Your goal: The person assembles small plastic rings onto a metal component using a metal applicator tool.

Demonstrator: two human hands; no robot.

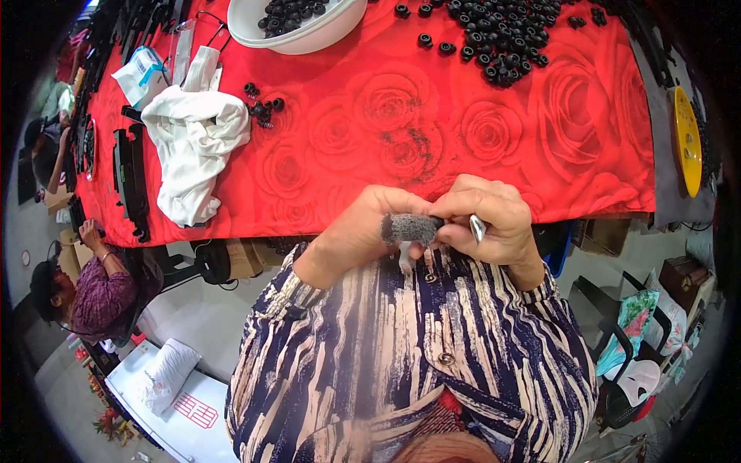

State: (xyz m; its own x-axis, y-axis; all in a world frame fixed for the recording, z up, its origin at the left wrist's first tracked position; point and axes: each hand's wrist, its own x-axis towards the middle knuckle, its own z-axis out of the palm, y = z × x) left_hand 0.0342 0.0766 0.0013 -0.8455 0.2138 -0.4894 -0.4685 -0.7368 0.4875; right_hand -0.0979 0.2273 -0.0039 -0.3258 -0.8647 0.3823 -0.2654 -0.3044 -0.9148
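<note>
My two hands meet just off the table's front edge, close to my striped shirt. My left hand (351,231) is closed, and a grey knitted sleeve (411,228) covers one of its fingers. Between the fingertips a small black part (438,223) shows, mostly hidden. My right hand (494,220) is closed around a slim, shiny metal tool (478,228) whose rounded end sticks out; its other end is hidden at the black part. Farther back, many small round black parts (505,42) lie in a heap, with several more (264,110) in a small cluster to the left.
A white bowl (297,40) with black parts stands at the back. A crumpled white cloth (193,147) and long black plastic pieces (130,181) lie at left on the red rose-patterned tablecloth (332,92). At right is a yellow dish (685,143). Another person (112,289) sits at left.
</note>
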